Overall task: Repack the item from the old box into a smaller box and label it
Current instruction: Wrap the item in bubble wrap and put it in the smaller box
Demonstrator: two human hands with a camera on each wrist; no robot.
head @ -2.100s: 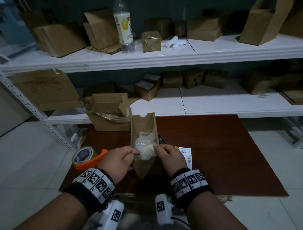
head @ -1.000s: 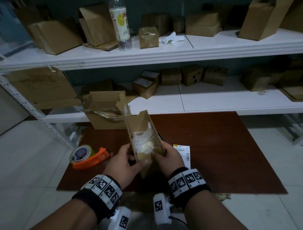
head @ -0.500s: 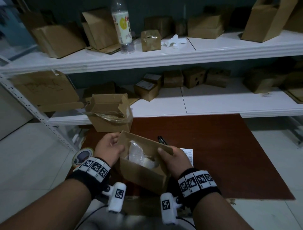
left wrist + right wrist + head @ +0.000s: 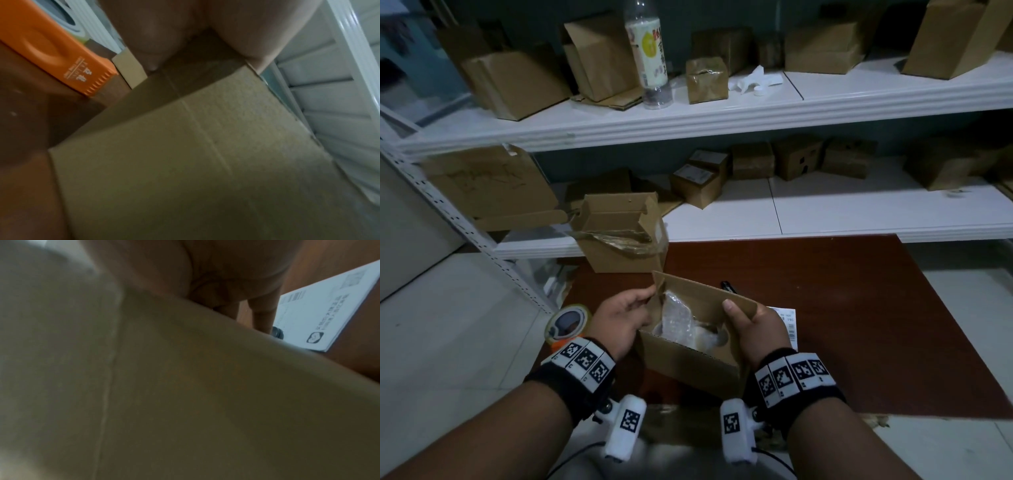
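While the white shelf point(image 4: 825, 222) runs behind, the brown table point(image 4: 859, 325) carries the old box point(image 4: 619, 236), opened, at its far left edge; nearer, the small box point(image 4: 688, 363) is held above the table with the plastic-wrapped item point(image 4: 681, 322) inside; left hand point(image 4: 619, 322) holds its left flap, fingers curled; right hand point(image 4: 753, 329) grips the right wall, thumb on the rim; the label point(image 4: 789, 325) lies just beyond that hand, the tape dispenser point(image 4: 566, 323) left.

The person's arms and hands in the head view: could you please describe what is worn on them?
Both forearms are bare. Each wrist carries a black band faced with white square tiles bearing black-and-white coded markers. Under each wrist hangs a white camera pod with its own marker, and a thin dark cable trails from it. No gloves or rings are visible.
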